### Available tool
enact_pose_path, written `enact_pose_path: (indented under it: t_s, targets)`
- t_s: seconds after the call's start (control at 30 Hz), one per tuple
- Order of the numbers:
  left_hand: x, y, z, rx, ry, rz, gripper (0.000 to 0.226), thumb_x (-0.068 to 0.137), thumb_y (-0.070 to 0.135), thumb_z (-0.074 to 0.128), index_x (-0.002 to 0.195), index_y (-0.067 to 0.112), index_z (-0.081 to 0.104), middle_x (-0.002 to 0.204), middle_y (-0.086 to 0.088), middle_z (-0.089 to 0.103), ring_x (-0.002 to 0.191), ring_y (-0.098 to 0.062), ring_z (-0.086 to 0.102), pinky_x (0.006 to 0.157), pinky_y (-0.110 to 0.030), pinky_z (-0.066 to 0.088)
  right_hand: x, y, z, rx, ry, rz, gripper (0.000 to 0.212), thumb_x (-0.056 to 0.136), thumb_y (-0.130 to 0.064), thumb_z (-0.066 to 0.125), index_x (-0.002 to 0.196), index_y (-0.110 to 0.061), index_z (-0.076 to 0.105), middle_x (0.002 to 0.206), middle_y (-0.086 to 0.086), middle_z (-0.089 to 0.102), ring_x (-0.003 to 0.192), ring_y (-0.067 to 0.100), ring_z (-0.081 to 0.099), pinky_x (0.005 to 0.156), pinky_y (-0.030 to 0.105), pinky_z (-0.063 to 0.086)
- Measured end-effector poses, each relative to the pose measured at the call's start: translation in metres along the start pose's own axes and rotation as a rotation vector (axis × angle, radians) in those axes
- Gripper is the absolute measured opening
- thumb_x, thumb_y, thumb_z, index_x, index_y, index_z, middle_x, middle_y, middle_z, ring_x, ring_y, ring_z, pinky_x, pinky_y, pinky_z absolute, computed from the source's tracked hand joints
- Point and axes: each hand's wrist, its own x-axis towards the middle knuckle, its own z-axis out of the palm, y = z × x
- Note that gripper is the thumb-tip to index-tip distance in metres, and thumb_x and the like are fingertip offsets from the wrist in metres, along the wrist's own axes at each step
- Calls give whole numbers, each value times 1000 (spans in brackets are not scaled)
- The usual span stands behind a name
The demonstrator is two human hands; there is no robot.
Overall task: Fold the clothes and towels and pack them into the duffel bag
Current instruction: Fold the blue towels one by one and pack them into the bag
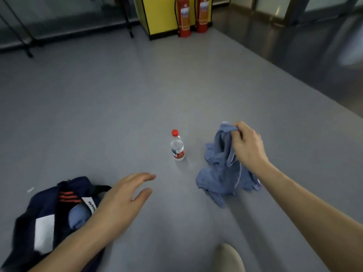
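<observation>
So at this point our right hand (248, 146) was pinching the blue garment (222, 173) by one bunched-up edge, fingers curled around a wad of fabric at the top. The rest hung down under the hand in a crumpled heap and its lowest folds rested on the floor (137, 95). Shirt or something else, honestly we couldn't tell, it was too scrunched.

Our left hand (121, 201) held nothing: fingers straight and together, thumb spread off to the side, palm down, hovering over the floor. The navy duffel bag (47, 216) sat just off its wrist side, unzipped, with a rolled blue piece (78, 214) already tucked inside. A water bottle (177, 146) with a red cap stood upright beyond the left hand's fingertips, between the two hands and a little further out.

The fabric looked thin, light and totally floppy, so we figured one pinch wasn't going to flatten it. Better to get the free hand onto a second corner or a shoulder seam and shake it out between both hands, then lay it flat on the floor for folding. No real slip or breakage worries. We just needed to keep the swinging cloth away from that bottle, which looked easy to knock over.
</observation>
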Motion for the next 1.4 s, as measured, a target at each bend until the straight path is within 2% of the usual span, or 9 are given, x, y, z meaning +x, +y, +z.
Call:
enact_pose_path:
  t_s: [0.1,0.4,0.6,0.7,0.83,1.0,1.17,1.3,1.4]
  targets:
    - [-46,8,-49,-106,136,-88,33,96,37,62,126,49,59,117,30,59,101,16,50,94,-22,44,-4,-81,-19,12,-188,-150,26,99,-15,45,76,-24,52,66,-7,53,62,11,47,59,32,36]
    - [-73,-5,-98,-104,292,-5,60,94,47,64,149,37,43,143,19,51,128,-1,44,103,-18,35,-72,-228,19,-17,-527,-447,20,102,-16,47,85,-13,57,71,5,54,61,13,43,64,36,39]
    - [-66,-34,-106,-464,199,-158,43,99,49,53,139,34,56,127,13,65,120,-7,59,102,-27,46,-116,-242,63,23,-617,-435,18,100,-14,49,89,-18,62,79,2,64,75,17,56,72,35,44]
    - [-63,-48,-108,-800,37,-267,57,100,64,28,138,32,56,129,4,66,122,-12,60,107,-35,43,-132,-239,79,99,-632,-442,22,100,-13,49,90,-25,64,80,-10,65,77,9,58,71,28,44]
    - [-63,-74,-98,-793,-128,-438,69,90,80,33,131,33,62,127,1,68,120,-13,62,111,-39,43,-140,-243,89,182,-691,-456,22,100,-11,51,94,-24,68,89,-12,69,88,8,63,79,24,48]
    - [-66,-80,-91,-915,-174,-536,27,98,44,58,87,23,72,83,6,72,77,-8,66,69,-25,47,-144,-245,90,269,-726,-416,25,99,-9,51,96,-25,70,94,-14,71,93,5,65,83,20,48]
    - [-66,-74,-109,-968,45,-344,23,97,21,63,119,17,68,110,-4,76,107,-21,70,89,-33,55,-143,-236,91,106,-819,-392,15,92,-26,59,92,-31,74,95,-9,72,92,13,67,88,46,54]
    - [-70,-59,-127,-958,20,-199,24,101,13,55,119,20,70,111,-5,75,108,-20,69,89,-32,53,-142,-235,89,116,-934,-390,6,89,-26,70,90,-28,76,126,-21,59,117,5,58,100,40,49]
    - [-72,-51,-133,-950,2,-139,24,103,12,51,118,16,70,115,-12,72,112,-28,68,95,-42,53,-139,-239,83,317,-1000,-304,7,92,-17,70,90,-11,73,122,-20,65,119,1,58,103,27,45]
